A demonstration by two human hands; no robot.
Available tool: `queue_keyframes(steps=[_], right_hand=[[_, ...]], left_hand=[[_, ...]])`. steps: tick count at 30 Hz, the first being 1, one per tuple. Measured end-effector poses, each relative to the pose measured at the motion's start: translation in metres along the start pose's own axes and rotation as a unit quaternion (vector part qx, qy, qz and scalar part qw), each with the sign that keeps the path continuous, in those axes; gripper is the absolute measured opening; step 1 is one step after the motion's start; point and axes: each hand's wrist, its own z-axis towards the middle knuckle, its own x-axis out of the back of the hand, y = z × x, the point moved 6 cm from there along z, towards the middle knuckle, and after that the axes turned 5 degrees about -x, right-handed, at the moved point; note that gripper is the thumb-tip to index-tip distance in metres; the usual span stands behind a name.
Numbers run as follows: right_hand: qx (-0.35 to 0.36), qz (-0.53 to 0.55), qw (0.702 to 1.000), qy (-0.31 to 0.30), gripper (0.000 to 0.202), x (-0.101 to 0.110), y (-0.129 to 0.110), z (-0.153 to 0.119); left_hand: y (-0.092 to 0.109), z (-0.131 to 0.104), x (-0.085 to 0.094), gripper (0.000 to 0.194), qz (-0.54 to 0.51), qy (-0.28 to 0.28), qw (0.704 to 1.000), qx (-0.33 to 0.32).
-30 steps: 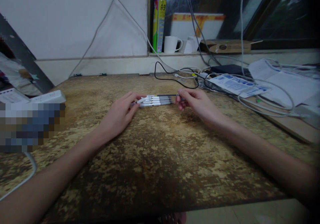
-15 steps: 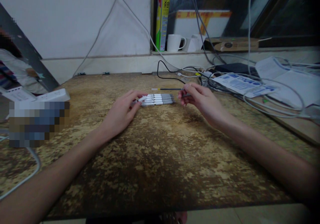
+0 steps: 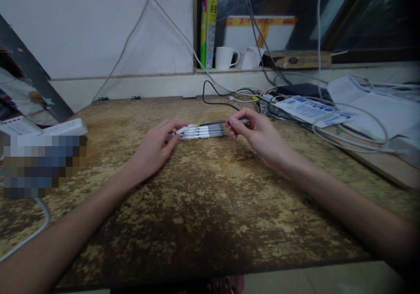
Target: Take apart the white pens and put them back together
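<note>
Several white pens with grey grips (image 3: pixel 210 132) lie side by side on the worn wooden table (image 3: pixel 197 197). At their left ends, my left hand (image 3: pixel 159 143) pinches a white pen barrel (image 3: pixel 181 130) between thumb and fingers. My right hand (image 3: pixel 252 130) is closed on a thin dark pen refill (image 3: pixel 213 123), which points left over the row toward the barrel. A grey pen part (image 3: pixel 244 121) also shows at the right fingers; whether it is joined to the refill I cannot tell.
A white power strip (image 3: pixel 70 127) sits at the left. Cables and papers (image 3: pixel 361 106) crowd the right side, beside a printed packet (image 3: pixel 311 110). A spray can (image 3: pixel 209 27) and a white mug (image 3: pixel 226 57) stand on the sill. Part of a person shows at far left.
The refill in my right hand has moved down and left, and its tip now reaches the barrel's end. My left hand keeps its pinch. The view has shifted slightly.
</note>
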Motion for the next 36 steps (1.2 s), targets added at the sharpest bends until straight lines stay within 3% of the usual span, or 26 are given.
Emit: queue_keyframes(steps=[11,17,29,36], right_hand=[[0.007,0.002,1.000,-0.005,0.027,0.000,0.002,0.001],[-0.036,0.071,0.997,-0.024,0.036,-0.007,0.001,-0.001],[-0.087,0.093,0.992,-0.025,0.046,-0.010,0.004,-0.002],[-0.118,0.136,0.983,-0.035,0.040,-0.013,0.002,-0.006]], left_hand=[[-0.004,0.000,0.001,0.028,0.003,0.002,1.000,-0.003],[-0.003,0.001,0.001,0.029,-0.001,-0.009,1.000,0.005],[0.000,0.000,0.001,0.028,0.008,-0.011,1.000,0.000],[-0.003,0.000,-0.001,0.030,0.000,-0.019,1.000,0.020]])
